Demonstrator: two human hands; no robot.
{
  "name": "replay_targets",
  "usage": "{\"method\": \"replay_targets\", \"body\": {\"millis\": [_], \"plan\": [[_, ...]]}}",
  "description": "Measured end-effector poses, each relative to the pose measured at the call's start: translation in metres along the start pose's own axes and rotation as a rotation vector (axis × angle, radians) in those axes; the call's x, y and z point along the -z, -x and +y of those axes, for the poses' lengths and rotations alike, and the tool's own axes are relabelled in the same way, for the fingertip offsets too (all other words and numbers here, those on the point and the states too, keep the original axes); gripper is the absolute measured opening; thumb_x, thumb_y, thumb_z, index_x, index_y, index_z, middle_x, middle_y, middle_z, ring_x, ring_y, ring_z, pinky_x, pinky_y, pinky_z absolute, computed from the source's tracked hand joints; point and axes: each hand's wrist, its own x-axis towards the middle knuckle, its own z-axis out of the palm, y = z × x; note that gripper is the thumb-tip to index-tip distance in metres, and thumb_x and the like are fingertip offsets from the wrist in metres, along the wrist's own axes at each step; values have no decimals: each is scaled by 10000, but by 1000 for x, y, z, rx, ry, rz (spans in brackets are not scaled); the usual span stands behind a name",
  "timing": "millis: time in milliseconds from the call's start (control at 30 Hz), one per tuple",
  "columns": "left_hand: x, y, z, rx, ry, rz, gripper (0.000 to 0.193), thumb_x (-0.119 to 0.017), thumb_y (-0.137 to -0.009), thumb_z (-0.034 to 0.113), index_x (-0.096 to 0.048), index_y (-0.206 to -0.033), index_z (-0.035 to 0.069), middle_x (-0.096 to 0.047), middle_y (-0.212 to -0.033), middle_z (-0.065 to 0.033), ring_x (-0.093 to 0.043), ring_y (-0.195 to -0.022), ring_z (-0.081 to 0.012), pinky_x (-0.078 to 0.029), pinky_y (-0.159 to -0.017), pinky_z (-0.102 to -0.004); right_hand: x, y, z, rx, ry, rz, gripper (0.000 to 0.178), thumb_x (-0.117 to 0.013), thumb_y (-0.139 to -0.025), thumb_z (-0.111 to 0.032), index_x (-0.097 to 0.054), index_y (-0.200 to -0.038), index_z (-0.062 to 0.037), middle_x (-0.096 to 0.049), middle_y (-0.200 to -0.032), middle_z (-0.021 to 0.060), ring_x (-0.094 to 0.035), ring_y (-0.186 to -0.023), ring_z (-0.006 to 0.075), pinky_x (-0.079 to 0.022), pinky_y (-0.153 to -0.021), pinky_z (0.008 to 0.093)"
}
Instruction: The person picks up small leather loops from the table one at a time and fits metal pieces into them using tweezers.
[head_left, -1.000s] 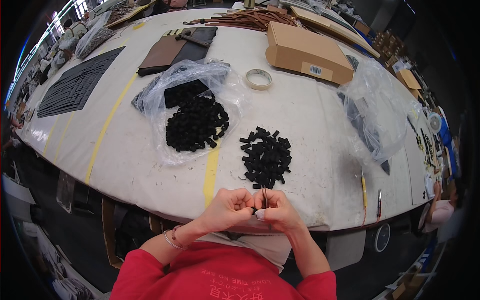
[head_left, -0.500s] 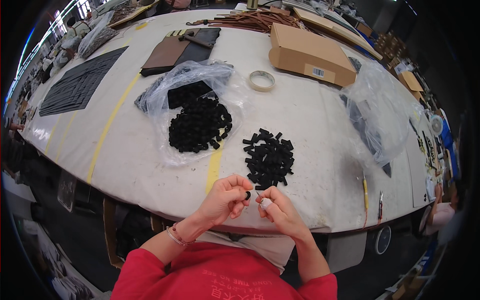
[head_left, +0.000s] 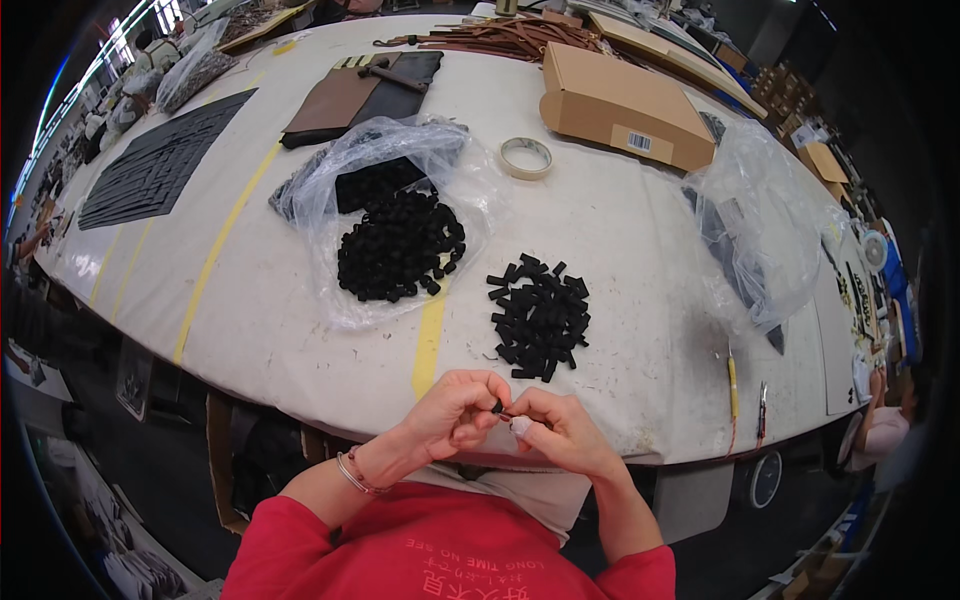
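My left hand (head_left: 455, 410) is closed in a pinch on a small black fabric loop (head_left: 497, 407), just above the table's near edge. Against it my right hand (head_left: 560, 430) is closed too, its fingertips meeting the left ones. A thin metal-tipped tool showed in the right hand a moment ago; now the fingers mostly hide it. White wrapping (head_left: 520, 427) covers part of the right thumb. Straight ahead of the hands lies a loose pile of short black fabric pieces (head_left: 540, 320). Left of that, an open clear plastic bag (head_left: 350, 310) holds many more black loops (head_left: 400, 245).
A tape roll (head_left: 525, 158) and a cardboard box (head_left: 625, 105) stand farther back. At right lie a clear plastic bag (head_left: 765, 220), a yellow-handled tool (head_left: 733, 388) and another slim tool (head_left: 763, 410). Black strips (head_left: 165, 160), a hammer (head_left: 395, 75) and brown straps (head_left: 500, 40) lie farther off.
My right hand has moved left, bringing its fingertips and tool against the black loop in my left hand. The gap between the hands has closed.
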Motion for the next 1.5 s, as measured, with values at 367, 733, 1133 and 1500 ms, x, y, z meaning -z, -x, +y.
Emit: {"method": "replay_targets", "body": {"millis": [367, 733, 1133, 1500], "plan": [[-10, 0, -16, -257, -227, 184, 131, -448, -705, -33, -531, -801, -3, -520, -562, -70, -406, -347, -76, -324, -315, -185, -7, -1, 2, 80, 161, 172, 106, -490, -782, -72, -538, -828, 11, -482, -541, 26, -420, -477, 56, -331, -439, 215], [-12, 3, -11, -353, -125, 135, 235, -381, -876, 227, -478, -787, 32, -472, -549, -39, -369, -358, -108, -297, -333, -206, -23, -7, 11, 371, 266, 539, 139, -466, -815, -57, -523, -924, 9, -557, -632, 104, -547, -527, 168, -412, -487, 254], [-15, 15, 2, -188, 206, 41, 170, -449, -832, 184, -480, -741, 44, -479, -554, -31, -373, -355, -71, -292, -302, -192, -27, -19, 5, 496, 381, 517, 178, -583, -712, -40, -550, -886, -25, -563, -625, 96, -550, -503, 197, -420, -456, 266], [40, 5, 57, -442, 297, 223, 280, -467, -845, 357, -483, -714, 111, -492, -552, -28, -399, -384, -110, -278, -343, -219, 124, -120, -3, 1, 925, 382, 184, -511, -698, -114, -593, -861, -87, -603, -737, 145, -578, -710, 284, -452, -649, 354]]}}
